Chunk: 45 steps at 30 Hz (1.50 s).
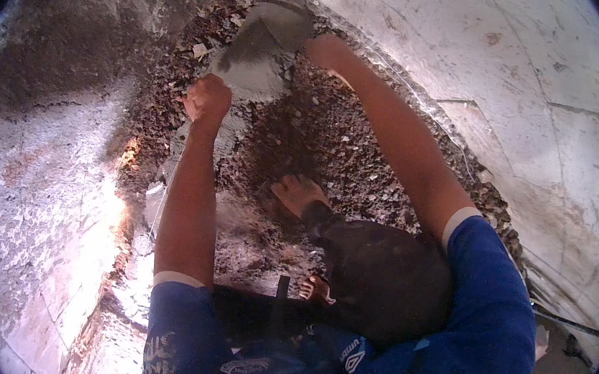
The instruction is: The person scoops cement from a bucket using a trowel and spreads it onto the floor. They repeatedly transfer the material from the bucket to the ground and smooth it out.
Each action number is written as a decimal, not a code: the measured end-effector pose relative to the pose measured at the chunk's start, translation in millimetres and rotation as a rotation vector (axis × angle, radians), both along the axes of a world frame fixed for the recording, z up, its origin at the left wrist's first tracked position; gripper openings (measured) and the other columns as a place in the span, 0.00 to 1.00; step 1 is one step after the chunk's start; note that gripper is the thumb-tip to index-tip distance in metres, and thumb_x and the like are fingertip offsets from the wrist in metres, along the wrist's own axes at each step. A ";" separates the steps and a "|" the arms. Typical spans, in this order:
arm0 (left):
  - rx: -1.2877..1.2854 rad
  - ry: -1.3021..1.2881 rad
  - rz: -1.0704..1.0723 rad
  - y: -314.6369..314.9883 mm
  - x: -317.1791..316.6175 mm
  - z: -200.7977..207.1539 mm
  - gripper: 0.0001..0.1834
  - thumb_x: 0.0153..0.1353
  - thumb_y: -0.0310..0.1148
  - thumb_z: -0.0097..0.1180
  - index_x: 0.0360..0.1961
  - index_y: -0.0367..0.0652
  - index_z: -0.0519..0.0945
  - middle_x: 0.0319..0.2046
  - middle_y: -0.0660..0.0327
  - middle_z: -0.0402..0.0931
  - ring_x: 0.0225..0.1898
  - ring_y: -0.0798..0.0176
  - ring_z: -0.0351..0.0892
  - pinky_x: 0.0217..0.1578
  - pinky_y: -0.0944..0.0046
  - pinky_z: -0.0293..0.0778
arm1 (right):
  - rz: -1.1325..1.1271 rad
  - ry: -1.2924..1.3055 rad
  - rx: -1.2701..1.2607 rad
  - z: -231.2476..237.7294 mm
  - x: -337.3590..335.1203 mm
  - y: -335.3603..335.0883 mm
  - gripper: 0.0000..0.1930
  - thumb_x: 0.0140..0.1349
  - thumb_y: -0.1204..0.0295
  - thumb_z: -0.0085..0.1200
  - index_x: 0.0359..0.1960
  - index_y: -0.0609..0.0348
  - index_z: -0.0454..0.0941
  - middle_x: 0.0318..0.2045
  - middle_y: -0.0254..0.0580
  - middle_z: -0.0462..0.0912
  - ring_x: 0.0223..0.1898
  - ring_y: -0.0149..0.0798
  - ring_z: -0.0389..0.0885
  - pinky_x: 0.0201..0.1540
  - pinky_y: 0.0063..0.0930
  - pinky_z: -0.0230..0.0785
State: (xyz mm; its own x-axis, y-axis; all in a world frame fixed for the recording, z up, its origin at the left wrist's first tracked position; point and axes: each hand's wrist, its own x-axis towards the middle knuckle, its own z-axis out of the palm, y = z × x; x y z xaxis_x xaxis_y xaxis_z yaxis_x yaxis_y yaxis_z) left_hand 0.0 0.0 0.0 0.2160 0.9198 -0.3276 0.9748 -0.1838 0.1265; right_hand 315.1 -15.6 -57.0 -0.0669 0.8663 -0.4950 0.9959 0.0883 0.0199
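My left hand (pixel 208 99) is closed in a fist at the near left edge of a patch of wet grey mortar (pixel 253 71). What it holds, if anything, is hidden. A thin pale string (pixel 163 205) runs beside my left forearm, below that hand; whether it reaches the fingers I cannot tell. Across the patch, my right hand (pixel 326 51) is by its right edge, fingers curled in. Whatever it grips is out of sight. The mortar lies on dark, loose rubble (pixel 362 153), with a smoother face toward me and a darker, shadowed part.
A rough, stained plaster wall (pixel 47 129) rises on the left, brightly lit lower down. Pale slabs with cracks (pixel 541 74) border the right, with another thin line (pixel 433 114) along their edge. My bare foot (pixel 299 191) rests on the rubble below my arms.
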 end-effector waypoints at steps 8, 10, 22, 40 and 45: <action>-0.028 -0.004 0.171 -9.5 19.7 39.1 0.13 0.54 0.37 0.51 0.38 0.52 0.83 0.40 0.57 0.81 0.44 0.50 0.80 0.47 0.54 0.74 | -0.863 0.659 -0.076 36.7 20.3 -60.0 0.18 0.68 0.60 0.39 0.39 0.63 0.76 0.25 0.46 0.79 0.26 0.42 0.78 0.29 0.38 0.73; -0.009 -0.115 0.152 -13.9 15.6 28.2 0.13 0.54 0.37 0.51 0.39 0.53 0.83 0.41 0.57 0.81 0.45 0.50 0.80 0.48 0.53 0.73 | -0.994 0.706 -0.079 42.0 21.9 -77.9 0.19 0.68 0.60 0.39 0.38 0.64 0.75 0.24 0.46 0.79 0.25 0.42 0.78 0.28 0.38 0.73; -0.061 0.136 0.069 -3.8 -8.6 -0.9 0.20 0.53 0.38 0.52 0.49 0.56 0.78 0.51 0.61 0.76 0.54 0.54 0.73 0.55 0.46 0.62 | -0.616 0.421 -0.145 39.2 -16.6 -36.6 0.20 0.68 0.60 0.38 0.35 0.67 0.74 0.21 0.45 0.77 0.19 0.42 0.75 0.24 0.37 0.71; 0.497 -0.226 0.329 -156.8 -254.5 192.4 0.13 0.60 0.33 0.58 0.44 0.39 0.79 0.43 0.56 0.78 0.47 0.58 0.76 0.49 0.59 0.71 | 0.055 0.244 -0.096 88.0 -79.5 -91.9 0.22 0.65 0.62 0.36 0.35 0.68 0.78 0.35 0.60 0.80 0.42 0.59 0.80 0.50 0.51 0.70; 0.561 -0.009 0.389 -333.3 -447.1 138.2 0.20 0.59 0.40 0.59 0.44 0.32 0.79 0.36 0.53 0.79 0.35 0.56 0.79 0.42 0.59 0.74 | -0.673 0.512 -0.144 92.5 -30.2 -102.1 0.23 0.67 0.56 0.40 0.36 0.67 0.76 0.26 0.51 0.77 0.27 0.45 0.78 0.30 0.44 0.72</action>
